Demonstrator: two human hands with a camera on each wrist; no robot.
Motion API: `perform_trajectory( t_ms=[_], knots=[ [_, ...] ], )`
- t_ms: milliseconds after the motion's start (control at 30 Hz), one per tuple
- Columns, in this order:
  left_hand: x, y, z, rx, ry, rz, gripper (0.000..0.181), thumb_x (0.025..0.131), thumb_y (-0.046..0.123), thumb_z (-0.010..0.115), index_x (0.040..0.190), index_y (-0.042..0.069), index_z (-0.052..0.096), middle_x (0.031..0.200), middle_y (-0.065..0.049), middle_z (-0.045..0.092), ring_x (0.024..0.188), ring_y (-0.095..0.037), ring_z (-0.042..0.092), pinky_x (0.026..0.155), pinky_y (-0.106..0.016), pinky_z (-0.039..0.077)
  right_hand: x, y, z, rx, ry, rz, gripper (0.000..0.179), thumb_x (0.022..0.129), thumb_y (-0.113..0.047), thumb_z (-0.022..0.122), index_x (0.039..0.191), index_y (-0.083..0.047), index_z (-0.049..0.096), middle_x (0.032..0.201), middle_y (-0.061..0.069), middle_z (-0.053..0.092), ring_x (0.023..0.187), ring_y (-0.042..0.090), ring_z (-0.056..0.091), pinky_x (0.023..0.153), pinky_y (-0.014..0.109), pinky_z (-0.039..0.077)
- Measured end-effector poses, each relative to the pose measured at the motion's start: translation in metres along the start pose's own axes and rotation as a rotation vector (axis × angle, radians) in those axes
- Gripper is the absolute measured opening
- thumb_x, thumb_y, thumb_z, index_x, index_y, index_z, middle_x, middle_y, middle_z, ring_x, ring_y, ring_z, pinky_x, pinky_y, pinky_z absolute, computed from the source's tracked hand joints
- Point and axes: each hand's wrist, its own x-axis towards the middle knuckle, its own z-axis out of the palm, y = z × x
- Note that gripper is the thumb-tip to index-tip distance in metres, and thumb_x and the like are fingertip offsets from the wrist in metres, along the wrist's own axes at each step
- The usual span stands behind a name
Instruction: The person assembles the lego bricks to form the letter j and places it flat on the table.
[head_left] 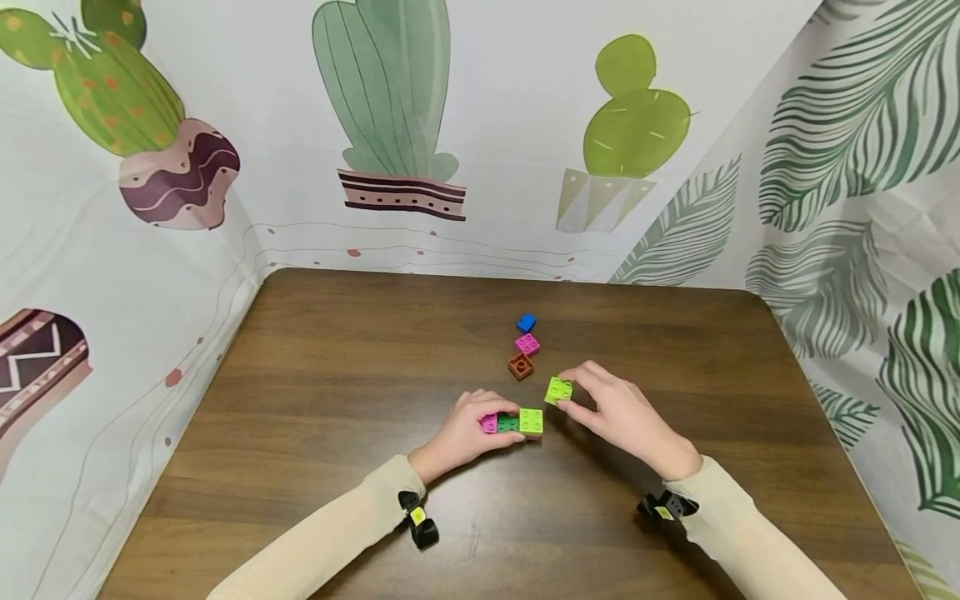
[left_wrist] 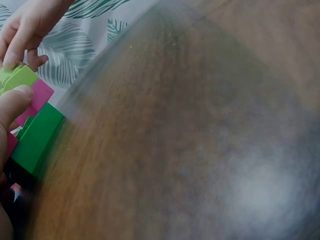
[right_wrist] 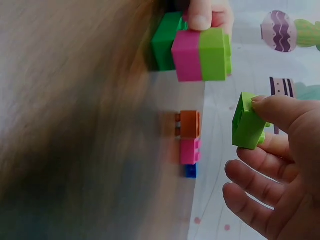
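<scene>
Around a small stack of toy building blocks, my left hand (head_left: 468, 432) curls its thumb and fingers. That stack has a dark green block (head_left: 507, 423), a pink block (head_left: 489, 423) at its left end and, at its right end, a lime green block (head_left: 531, 422) on top of a pink block (right_wrist: 187, 56). Up and to the right of the stack, my right hand (head_left: 626, 419) pinches a loose lime green block (head_left: 558, 390) between thumb and fingers. In the right wrist view this block is tilted and apart from the stack.
Beyond the hands, a brown block (head_left: 521, 366) lying on its side, a pink block (head_left: 527, 344) and a blue block (head_left: 527, 322) form a line on the wooden table (head_left: 337, 350). A printed cloth (head_left: 510, 108) hangs behind the table's far edge.
</scene>
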Motion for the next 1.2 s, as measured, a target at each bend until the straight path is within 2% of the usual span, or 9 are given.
perform_trajectory(
  t_ms=[200,300,500,567,800,1033,1200],
  knots=[
    [0.0,-0.002,0.001,0.001,0.007,0.005,0.037,0.084,0.032,0.089,0.116,0.017,0.079,0.109,0.005,0.074,0.105,-0.012,0.063,0.094,-0.04,0.042,0.001,-0.01,-0.002,0.025,0.003,-0.029,0.037,0.094,-0.026,0.08,0.126,-0.013,0.068,0.115,-0.001,0.067,0.084,0.018,0.062,0.072,0.035,0.055],
    [0.0,-0.002,0.001,0.005,0.013,0.012,0.037,0.083,0.032,0.089,0.115,0.017,0.079,0.109,0.004,0.074,0.105,-0.013,0.063,0.093,-0.04,0.042,0.001,-0.013,-0.002,0.041,0.022,-0.069,0.037,0.092,-0.026,0.081,0.125,-0.013,0.068,0.114,-0.001,0.067,0.085,0.02,0.064,0.072,0.035,0.056],
    [0.0,0.0,0.0,0.01,0.023,0.033,0.036,0.084,0.031,0.089,0.114,0.017,0.079,0.108,0.004,0.074,0.105,-0.013,0.063,0.093,-0.04,0.042,0.001,-0.017,0.001,0.068,0.043,-0.134,0.038,0.09,-0.024,0.084,0.124,-0.016,0.067,0.115,-0.003,0.064,0.097,0.021,0.07,0.08,0.04,0.059],
    [0.0,0.0,0.0,0.01,0.027,0.04,0.035,0.084,0.031,0.089,0.114,0.017,0.078,0.108,0.005,0.074,0.104,-0.013,0.063,0.093,-0.04,0.042,0.001,-0.02,0.001,0.072,0.038,-0.14,0.038,0.091,-0.025,0.083,0.124,-0.017,0.067,0.115,-0.004,0.064,0.098,0.021,0.071,0.081,0.04,0.059],
    [-0.001,0.0,0.0,0.011,0.023,0.04,0.034,0.084,0.032,0.088,0.114,0.018,0.078,0.107,0.005,0.074,0.105,-0.012,0.063,0.094,-0.041,0.043,0.0,-0.025,0.005,0.073,0.001,-0.128,0.036,0.093,-0.027,0.081,0.125,-0.018,0.066,0.116,-0.004,0.064,0.087,0.017,0.065,0.075,0.034,0.057],
    [-0.001,0.0,-0.001,0.009,0.015,0.031,0.035,0.084,0.032,0.088,0.114,0.018,0.078,0.107,0.006,0.074,0.104,-0.012,0.063,0.093,-0.041,0.042,0.0,-0.028,0.008,0.083,-0.023,-0.132,0.036,0.093,-0.025,0.081,0.125,-0.016,0.066,0.116,-0.003,0.064,0.089,0.017,0.067,0.076,0.035,0.058],
    [-0.001,-0.001,0.0,0.014,0.022,0.047,0.035,0.084,0.032,0.089,0.114,0.017,0.078,0.107,0.006,0.074,0.104,-0.012,0.062,0.092,-0.04,0.042,-0.001,-0.03,0.01,0.086,-0.026,-0.137,0.038,0.092,-0.023,0.082,0.125,-0.016,0.066,0.115,-0.002,0.064,0.09,0.019,0.068,0.077,0.036,0.059]
  ],
)
